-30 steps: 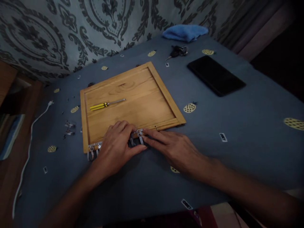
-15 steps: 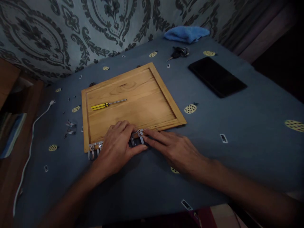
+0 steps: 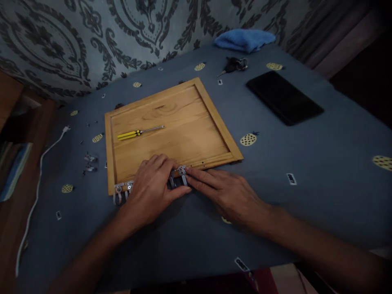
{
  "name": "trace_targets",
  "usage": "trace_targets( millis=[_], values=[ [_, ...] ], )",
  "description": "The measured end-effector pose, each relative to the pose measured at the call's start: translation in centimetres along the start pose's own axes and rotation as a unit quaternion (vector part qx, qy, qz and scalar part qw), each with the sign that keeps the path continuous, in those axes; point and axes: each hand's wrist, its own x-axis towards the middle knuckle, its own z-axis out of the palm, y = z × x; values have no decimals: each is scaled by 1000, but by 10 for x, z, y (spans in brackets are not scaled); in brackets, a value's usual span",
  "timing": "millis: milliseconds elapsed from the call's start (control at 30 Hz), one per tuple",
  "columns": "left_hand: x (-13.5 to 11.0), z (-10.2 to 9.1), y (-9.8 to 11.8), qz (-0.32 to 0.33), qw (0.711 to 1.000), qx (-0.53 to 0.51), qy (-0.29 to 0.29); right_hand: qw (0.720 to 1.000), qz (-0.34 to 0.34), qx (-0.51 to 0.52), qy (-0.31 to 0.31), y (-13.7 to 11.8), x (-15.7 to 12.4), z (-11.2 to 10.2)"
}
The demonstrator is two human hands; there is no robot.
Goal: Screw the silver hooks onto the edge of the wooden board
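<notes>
A framed wooden panel [image 3: 168, 118] lies flat on the cloth. Along its near edge sits a metal hook [image 3: 181, 171], its curved prongs pointing towards me. My left hand [image 3: 153, 179] rests over that edge, fingers curled and thumb below, closed around the hook's left side. From the right, the fingertips of my right hand [image 3: 228, 190] press together against the same hook. Another metal hook [image 3: 119, 190] is on the panel's near left corner, partly covered by my left hand. A yellow-handled screwdriver [image 3: 139, 132] lies on the panel.
Loose metal hooks [image 3: 90, 162] and small screws [image 3: 81, 142] lie left of the panel, with a white cable [image 3: 39, 175] beyond. Keys [image 3: 234, 65], a black tablet-like slab [image 3: 283, 98] and a blue cloth [image 3: 245, 40] are at the back right.
The view has shifted slightly. The right fingertips have slid a little at the hook's right side; both hands otherwise stay in place on it.
</notes>
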Motion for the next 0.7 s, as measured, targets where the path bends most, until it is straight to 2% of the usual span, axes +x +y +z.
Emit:
trace_targets(
  millis=[233, 433, 700],
  values=[
    [-1, 1, -1, 11, 1000, -10, 9, 1000, -9, -11, 18, -1, 0, -2],
    [1, -2, 2, -7, 1000, 9, -12, 1000, 0, -15, -3, -2, 2, -4],
    [3, -6, 4, -17, 999, 4, -34, 1000, 2, 5, 4, -2, 3, -3]
  ],
)
